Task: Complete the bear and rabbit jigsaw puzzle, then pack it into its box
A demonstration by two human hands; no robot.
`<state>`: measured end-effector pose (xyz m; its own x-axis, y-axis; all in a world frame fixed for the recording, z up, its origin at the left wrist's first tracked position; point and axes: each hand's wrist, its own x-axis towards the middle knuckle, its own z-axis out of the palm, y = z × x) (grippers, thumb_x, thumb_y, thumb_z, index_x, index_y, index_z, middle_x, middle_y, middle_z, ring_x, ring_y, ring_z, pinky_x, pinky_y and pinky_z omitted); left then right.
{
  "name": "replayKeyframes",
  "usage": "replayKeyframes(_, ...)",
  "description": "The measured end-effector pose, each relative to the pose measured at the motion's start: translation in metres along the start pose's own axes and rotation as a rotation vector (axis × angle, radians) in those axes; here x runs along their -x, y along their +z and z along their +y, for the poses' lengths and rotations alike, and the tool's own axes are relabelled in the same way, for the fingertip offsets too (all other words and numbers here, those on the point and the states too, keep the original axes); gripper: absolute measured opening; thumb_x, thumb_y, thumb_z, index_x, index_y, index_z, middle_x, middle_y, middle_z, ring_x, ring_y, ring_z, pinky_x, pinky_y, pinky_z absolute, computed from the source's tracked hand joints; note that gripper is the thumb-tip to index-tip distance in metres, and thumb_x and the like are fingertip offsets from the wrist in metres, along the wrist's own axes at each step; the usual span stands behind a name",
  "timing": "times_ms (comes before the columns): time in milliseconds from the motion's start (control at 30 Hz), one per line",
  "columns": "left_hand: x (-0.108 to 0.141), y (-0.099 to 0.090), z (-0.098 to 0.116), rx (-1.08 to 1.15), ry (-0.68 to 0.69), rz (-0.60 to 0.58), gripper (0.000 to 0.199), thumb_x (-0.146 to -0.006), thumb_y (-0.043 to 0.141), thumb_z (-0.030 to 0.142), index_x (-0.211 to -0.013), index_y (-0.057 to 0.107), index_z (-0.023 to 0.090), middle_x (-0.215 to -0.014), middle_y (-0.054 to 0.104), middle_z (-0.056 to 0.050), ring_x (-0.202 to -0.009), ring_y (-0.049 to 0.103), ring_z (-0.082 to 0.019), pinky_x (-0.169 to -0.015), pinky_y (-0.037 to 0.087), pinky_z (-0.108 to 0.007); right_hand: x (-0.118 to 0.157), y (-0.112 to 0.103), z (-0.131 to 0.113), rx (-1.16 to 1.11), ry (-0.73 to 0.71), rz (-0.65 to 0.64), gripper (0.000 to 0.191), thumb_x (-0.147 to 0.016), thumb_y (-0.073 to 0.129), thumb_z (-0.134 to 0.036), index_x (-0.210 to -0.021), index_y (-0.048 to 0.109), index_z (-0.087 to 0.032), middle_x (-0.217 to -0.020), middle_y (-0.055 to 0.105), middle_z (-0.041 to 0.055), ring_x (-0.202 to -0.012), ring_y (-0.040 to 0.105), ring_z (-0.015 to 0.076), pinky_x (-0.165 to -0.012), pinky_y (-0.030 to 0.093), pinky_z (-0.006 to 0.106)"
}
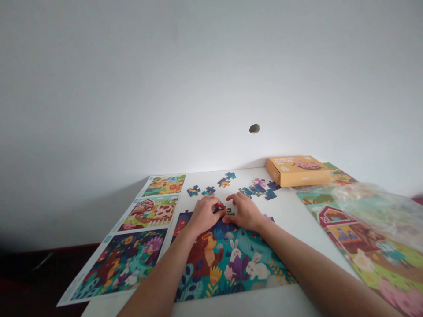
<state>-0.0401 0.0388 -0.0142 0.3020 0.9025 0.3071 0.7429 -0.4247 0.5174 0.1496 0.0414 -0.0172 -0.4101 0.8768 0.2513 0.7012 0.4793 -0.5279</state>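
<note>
My left hand (205, 215) and my right hand (244, 212) rest side by side on the top edge of a partly assembled animal-themed jigsaw puzzle (224, 264), which shows white rabbits and a brown animal. Their fingertips meet around a small jigsaw piece (224, 211), partly hidden by my fingers. I cannot tell whether it is one piece or more. Several loose jigsaw pieces (246, 191) lie scattered on the white table (291, 211) just beyond my hands.
A printed picture sheet (142, 233) with three scenes lies left of the puzzle. To the right are an orange puzzle box (297, 171), a clear plastic bag (373, 211) and a large farm-scene sheet (363, 251). A white wall rises behind the table.
</note>
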Motion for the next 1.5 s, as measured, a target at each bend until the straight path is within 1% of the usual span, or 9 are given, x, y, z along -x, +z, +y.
replayKeyframes(167,0.000,0.002,-0.003,0.017,0.014,-0.006,0.002,-0.071,0.069,0.019,-0.070,0.067,0.021,-0.078,0.064,-0.003,-0.081,0.058,-0.019,-0.074,0.043,-0.030,-0.004,0.000,-0.003,0.069,0.090,0.026,0.059,-0.069,0.072,-0.053,-0.116,0.056,-0.020,-0.103,0.057,0.0100,-0.098,0.054,0.0246,-0.085,0.040,0.036)
replayKeyframes(333,-0.002,0.005,-0.007,0.059,-0.014,0.009,0.009,-0.075,0.066,0.020,-0.082,0.071,0.023,-0.074,0.063,-0.002,-0.077,0.059,-0.019,-0.073,0.044,-0.029,-0.007,0.001,-0.005,0.239,0.128,0.129,0.048,-0.079,0.064,-0.050,-0.117,0.057,-0.020,-0.105,0.057,0.0132,-0.103,0.051,0.0291,-0.086,0.037,0.040)
replayKeyframes(467,-0.003,0.007,-0.009,0.084,-0.037,0.014,0.015,-0.076,0.066,0.022,-0.089,0.071,0.023,-0.073,0.062,-0.002,-0.077,0.060,-0.019,-0.074,0.045,-0.030,-0.009,-0.011,0.007,0.400,0.237,0.192,0.037,-0.078,0.069,-0.041,-0.107,0.063,-0.020,-0.102,0.057,0.0141,-0.100,0.050,0.0300,-0.085,0.034,0.041)
replayKeyframes(667,-0.002,0.008,-0.011,0.087,-0.032,0.015,0.017,-0.079,0.060,0.019,-0.090,0.072,0.024,-0.080,0.065,-0.002,-0.077,0.060,-0.018,-0.075,0.045,-0.030,-0.006,-0.032,0.031,0.435,0.354,0.161,0.042,-0.073,0.069,-0.055,-0.096,0.071,-0.020,-0.102,0.058,0.0150,-0.100,0.050,0.0312,-0.084,0.033,0.042)
replayKeyframes(967,-0.001,0.008,-0.011,0.072,-0.042,0.011,0.020,-0.081,0.057,0.017,-0.091,0.072,0.024,-0.091,0.068,-0.004,-0.085,0.062,-0.019,-0.081,0.046,-0.030,-0.010,-0.027,0.037,0.247,0.350,0.170,0.042,-0.070,0.073,-0.047,-0.100,0.064,-0.019,-0.107,0.060,0.0130,-0.106,0.051,0.0302,-0.086,0.033,0.042)
replayKeyframes(1100,-0.001,0.007,-0.010,0.105,-0.027,0.055,0.023,-0.081,0.057,0.017,-0.099,0.069,0.024,-0.091,0.067,-0.003,-0.083,0.061,-0.017,-0.081,0.047,-0.030,-0.010,-0.026,0.029,0.036,0.211,0.242,0.023,-0.075,0.069,-0.026,-0.095,0.061,-0.020,-0.088,0.067,0.0049,-0.089,0.058,0.0214,-0.080,0.037,0.033)
replayKeyframes(1233,-0.002,0.008,-0.009,0.156,0.006,0.129,0.028,-0.079,0.065,0.027,-0.107,0.064,0.023,-0.094,0.067,-0.002,-0.088,0.060,-0.019,-0.081,0.047,-0.030,-0.006,-0.018,0.013,-0.287,0.123,0.296,0.009,-0.081,0.059,-0.023,-0.089,0.061,-0.021,-0.077,0.069,0.0007,-0.070,0.059,0.0153,-0.067,0.039,0.026)
replayKeyframes(1400,-0.001,0.007,-0.009,0.221,0.012,0.221,0.024,-0.085,0.057,0.028,-0.107,0.064,0.020,-0.089,0.069,-0.003,-0.081,0.062,-0.017,-0.077,0.048,-0.029,-0.001,-0.011,0.004,-0.453,0.074,0.248,0.011,-0.080,0.060,-0.030,-0.085,0.060,-0.020,-0.069,0.067,-0.0009,-0.062,0.058,0.0133,-0.062,0.041,0.025)
replayKeyframes(1500,0.000,0.003,-0.004,0.282,0.035,0.229,0.027,-0.089,0.051,0.030,-0.111,0.064,0.021,-0.098,0.069,-0.005,-0.082,0.063,-0.017,-0.075,0.048,-0.027,0.002,-0.013,0.002,-0.412,-0.005,0.258,0.029,-0.078,0.063,-0.029,-0.105,0.060,-0.021,-0.078,0.067,-0.0003,-0.062,0.054,0.0125,-0.062,0.042,0.025)
